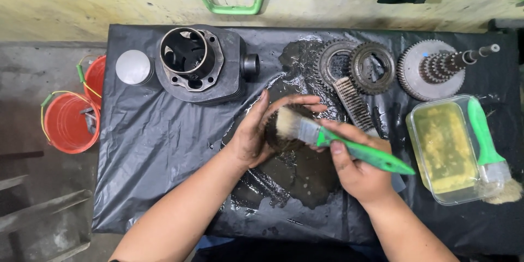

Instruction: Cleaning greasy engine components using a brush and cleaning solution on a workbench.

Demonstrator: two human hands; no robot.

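Centrally, left hand (255, 131) cupping dark gear (281, 137), right hand (357, 166) gripping green brush (333, 139), wet sheet (164, 147) open nearside.

Two hands brush a dark gear over a wet, black-covered desk.

The left hand (256, 134) cups a round dark gear (281, 141); the right hand (357, 166) holds a green-handled paintbrush (327, 137) with its pale bristles on the gear. Behind them lie a wire brush (352, 103), two toothed gears (355, 65) and a gear shaft (436, 68). At the right, a clear tray of yellowish liquid (445, 150) carries a second brush (488, 155). A finned engine cylinder (202, 65) and a piston (134, 67) sit at the left, with red buckets (71, 123) on the floor beside the desk (158, 147).
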